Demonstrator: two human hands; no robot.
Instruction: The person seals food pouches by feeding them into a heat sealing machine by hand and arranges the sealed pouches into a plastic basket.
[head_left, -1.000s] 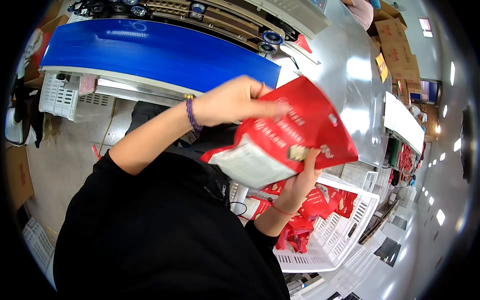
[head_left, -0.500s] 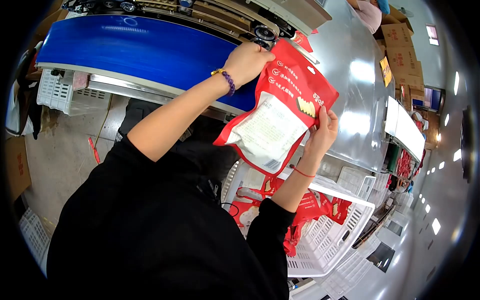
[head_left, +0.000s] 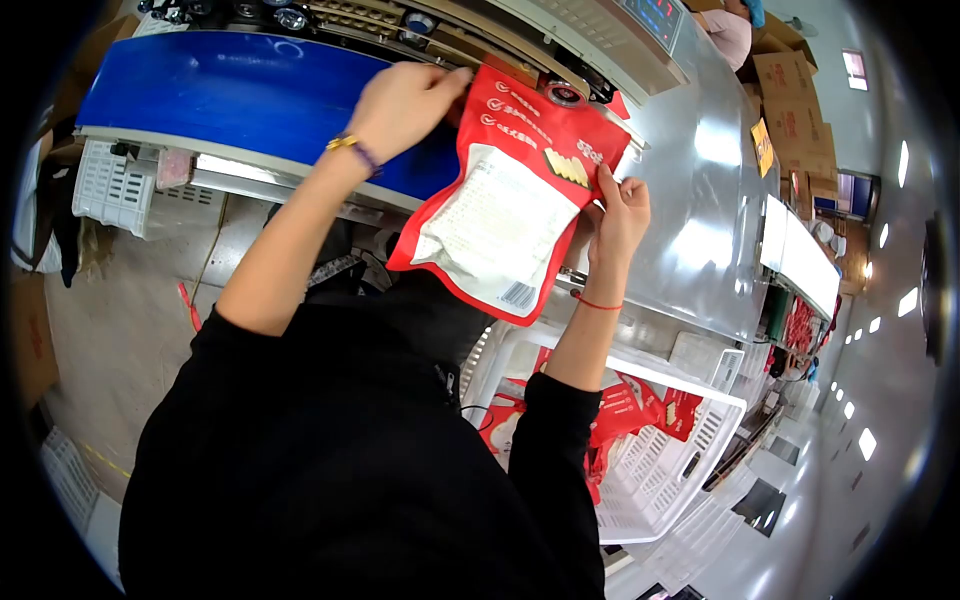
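Shifting the red pouch [head_left: 510, 200] leftward and upward since half a second ago — bringing its top edge right up to the metal wheel [head_left: 565, 94] of the grey machine [head_left: 560, 40]. Pinching the pouch's upper-left edge in the grip of the left hand [head_left: 410, 110], at the fingertips. Pinching its right edge in the grip of the right hand [head_left: 620, 215], with the thumb pressing on the front. Holding the pouch spread out and slightly tilted between both hands, turning the white panel [head_left: 490, 240] and the barcode [head_left: 519, 294] toward the camera. Covering the right end of the blue belt [head_left: 250, 100] in this view. Wearing a purple-and-yellow bracelet [head_left: 355, 153] on the left wrist, a red string [head_left: 597, 303] on the right. Facing a shiny metal tabletop [head_left: 690, 180] to the pouch's right — and having a white crate [head_left: 650, 480] below, with more red pouches [head_left: 620, 405] lying inside.
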